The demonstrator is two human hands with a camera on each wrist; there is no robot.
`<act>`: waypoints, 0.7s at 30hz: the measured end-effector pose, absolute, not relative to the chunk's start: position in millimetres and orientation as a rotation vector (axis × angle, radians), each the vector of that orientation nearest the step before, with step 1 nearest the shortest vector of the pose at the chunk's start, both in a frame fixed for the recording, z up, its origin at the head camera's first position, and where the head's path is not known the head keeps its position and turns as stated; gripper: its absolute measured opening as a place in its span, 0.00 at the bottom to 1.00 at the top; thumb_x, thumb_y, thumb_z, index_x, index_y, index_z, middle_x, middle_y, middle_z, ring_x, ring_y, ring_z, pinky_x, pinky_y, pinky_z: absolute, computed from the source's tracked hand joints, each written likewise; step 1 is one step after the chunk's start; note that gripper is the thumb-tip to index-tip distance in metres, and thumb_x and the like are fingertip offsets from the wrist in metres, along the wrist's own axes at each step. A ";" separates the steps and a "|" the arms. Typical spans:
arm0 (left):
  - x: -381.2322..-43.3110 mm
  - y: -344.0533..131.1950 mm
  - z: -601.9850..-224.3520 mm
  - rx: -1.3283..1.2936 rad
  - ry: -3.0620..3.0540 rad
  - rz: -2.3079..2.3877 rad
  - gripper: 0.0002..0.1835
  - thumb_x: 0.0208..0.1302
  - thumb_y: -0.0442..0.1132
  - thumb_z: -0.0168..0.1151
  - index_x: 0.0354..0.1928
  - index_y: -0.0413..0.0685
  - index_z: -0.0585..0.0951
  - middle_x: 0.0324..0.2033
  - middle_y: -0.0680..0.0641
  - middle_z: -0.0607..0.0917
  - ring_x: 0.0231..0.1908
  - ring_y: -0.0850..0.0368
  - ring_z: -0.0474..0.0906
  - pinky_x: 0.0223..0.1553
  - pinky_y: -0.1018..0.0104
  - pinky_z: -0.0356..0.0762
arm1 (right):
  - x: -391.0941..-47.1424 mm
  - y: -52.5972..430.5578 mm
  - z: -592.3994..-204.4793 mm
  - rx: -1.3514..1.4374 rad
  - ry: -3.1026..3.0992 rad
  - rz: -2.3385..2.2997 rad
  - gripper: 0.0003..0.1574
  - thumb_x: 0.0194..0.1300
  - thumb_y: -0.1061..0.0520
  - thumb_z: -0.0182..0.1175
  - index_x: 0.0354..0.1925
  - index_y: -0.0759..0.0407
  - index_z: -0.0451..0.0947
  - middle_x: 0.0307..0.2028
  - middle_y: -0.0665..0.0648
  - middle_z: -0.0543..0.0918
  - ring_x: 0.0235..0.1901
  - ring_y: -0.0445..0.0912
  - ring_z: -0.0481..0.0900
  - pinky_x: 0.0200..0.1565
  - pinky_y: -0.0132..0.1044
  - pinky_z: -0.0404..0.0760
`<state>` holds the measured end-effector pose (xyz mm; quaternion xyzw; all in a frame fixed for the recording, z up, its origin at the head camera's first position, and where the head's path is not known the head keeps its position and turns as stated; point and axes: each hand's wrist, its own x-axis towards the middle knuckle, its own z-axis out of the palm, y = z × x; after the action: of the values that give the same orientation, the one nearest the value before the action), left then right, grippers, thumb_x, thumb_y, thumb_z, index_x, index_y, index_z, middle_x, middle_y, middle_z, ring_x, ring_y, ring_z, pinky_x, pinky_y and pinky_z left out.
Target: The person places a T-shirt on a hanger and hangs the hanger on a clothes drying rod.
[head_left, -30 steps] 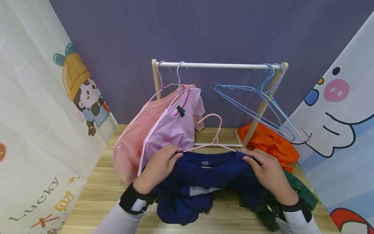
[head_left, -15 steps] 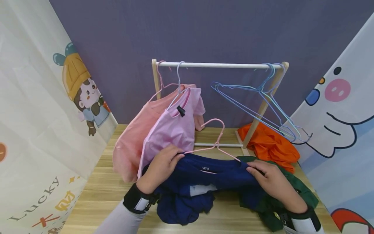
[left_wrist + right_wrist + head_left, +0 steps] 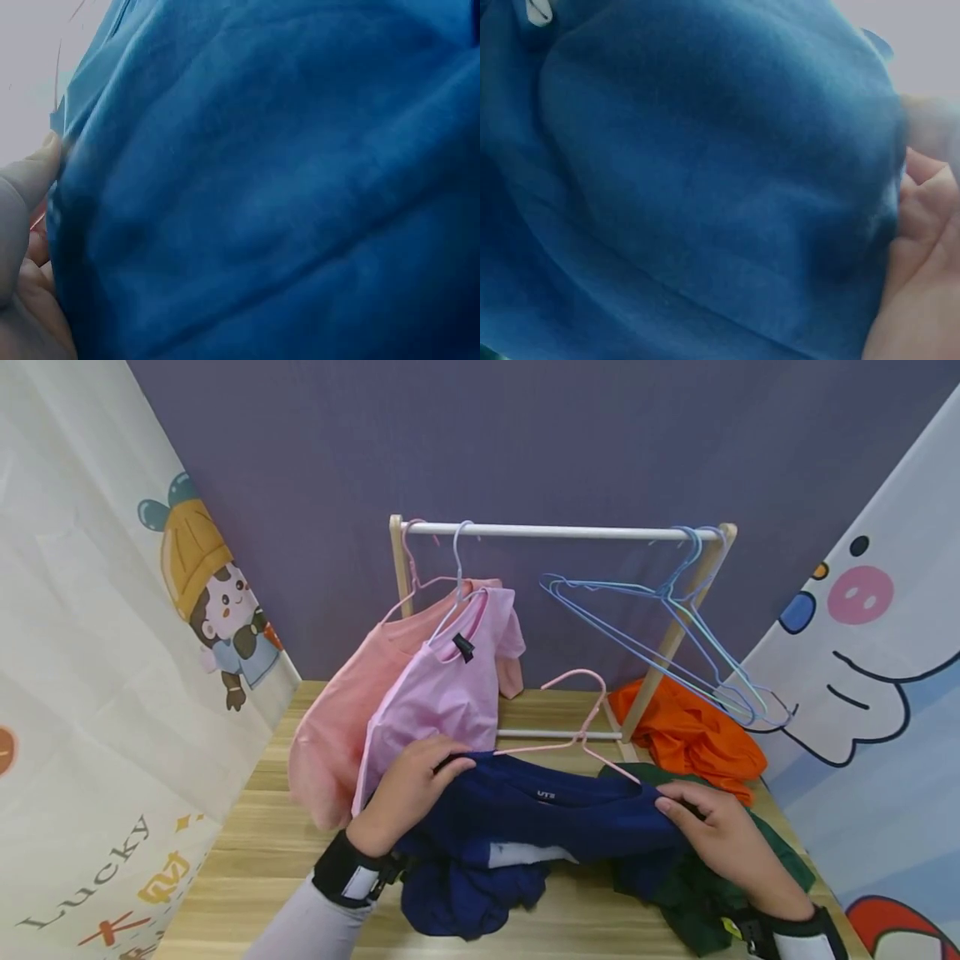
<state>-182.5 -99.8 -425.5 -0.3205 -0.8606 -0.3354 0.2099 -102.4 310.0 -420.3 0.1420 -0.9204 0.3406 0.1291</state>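
Note:
A navy blue T-shirt (image 3: 585, 818) with a light patch on its front is stretched between my hands above the table. A pink hanger (image 3: 585, 727) sits in its neck, hook and upper arms showing, the rest hidden inside the shirt. My left hand (image 3: 412, 789) pinches the left shoulder between thumb and fingers; in the left wrist view the thumb (image 3: 41, 165) presses on the cloth. On the other shoulder, my right hand (image 3: 723, 835) pinches the fabric near the hanger's end. Blue cloth (image 3: 720, 180) fills most of the right wrist view.
Behind stands a rack with a white rail (image 3: 555, 532). A salmon shirt (image 3: 337, 735) and a lilac T-shirt (image 3: 450, 693) hang at its left, several bluish hangers (image 3: 667, 593) at its right. Orange cloth (image 3: 690, 735) and a dark green garment (image 3: 690, 910) lie on the wooden table (image 3: 225, 860).
My right hand has moved right and down, pulling the shirt's right shoulder outward. The pink hanger has shifted right and slightly down. My left hand stays almost in place.

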 end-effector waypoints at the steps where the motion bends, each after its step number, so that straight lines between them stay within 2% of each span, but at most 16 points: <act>1: -182.5 -100.9 -423.6 -0.892 -2.383 -0.937 0.10 0.67 0.43 0.70 0.47 0.51 0.89 0.39 0.54 0.90 0.43 0.59 0.85 0.53 0.60 0.83 | -101.4 313.3 -420.0 0.406 -2.671 1.020 0.11 0.71 0.64 0.64 0.48 0.53 0.87 0.43 0.42 0.87 0.39 0.30 0.80 0.42 0.22 0.79; 6: -183.8 -106.9 -409.6 -0.877 -2.283 -0.930 0.08 0.67 0.38 0.70 0.46 0.49 0.88 0.38 0.53 0.89 0.42 0.58 0.85 0.51 0.60 0.83 | -97.0 329.1 -414.4 0.450 -2.597 1.202 0.11 0.73 0.70 0.59 0.49 0.63 0.85 0.42 0.36 0.86 0.38 0.32 0.81 0.41 0.22 0.79; 9: -186.6 -111.3 -399.4 -0.825 -2.189 -0.916 0.09 0.66 0.35 0.71 0.47 0.46 0.88 0.39 0.50 0.90 0.43 0.55 0.86 0.52 0.59 0.83 | -94.7 339.3 -407.6 0.409 -2.601 1.286 0.11 0.75 0.69 0.56 0.51 0.67 0.83 0.42 0.36 0.87 0.38 0.34 0.83 0.40 0.24 0.81; 13: -192.4 -119.4 -385.1 -0.711 -2.065 -0.878 0.09 0.66 0.31 0.70 0.46 0.41 0.89 0.38 0.45 0.90 0.42 0.51 0.87 0.49 0.57 0.83 | -94.0 353.0 -394.1 0.243 -2.595 1.469 0.13 0.79 0.64 0.53 0.54 0.62 0.83 0.42 0.36 0.87 0.38 0.35 0.82 0.39 0.27 0.81; 17: -199.3 -127.1 -370.5 -0.613 -2.001 -0.772 0.07 0.67 0.31 0.69 0.45 0.38 0.88 0.34 0.42 0.88 0.37 0.47 0.86 0.44 0.54 0.84 | -93.4 363.3 -380.7 0.147 -2.384 1.835 0.16 0.80 0.64 0.53 0.51 0.53 0.86 0.41 0.40 0.89 0.36 0.37 0.84 0.38 0.26 0.82; 21: -204.5 -129.7 -360.1 -0.530 -2.040 -0.635 0.11 0.70 0.34 0.67 0.51 0.37 0.86 0.41 0.37 0.89 0.43 0.41 0.86 0.48 0.49 0.84 | -89.4 364.9 -372.6 0.151 -2.168 2.145 0.19 0.80 0.65 0.50 0.52 0.51 0.86 0.47 0.41 0.89 0.40 0.37 0.88 0.41 0.27 0.85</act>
<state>-204.5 -129.7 -360.1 -0.2148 -0.8263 -0.2571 0.4528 -89.4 364.9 -372.6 0.0493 -0.7094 0.7017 0.0439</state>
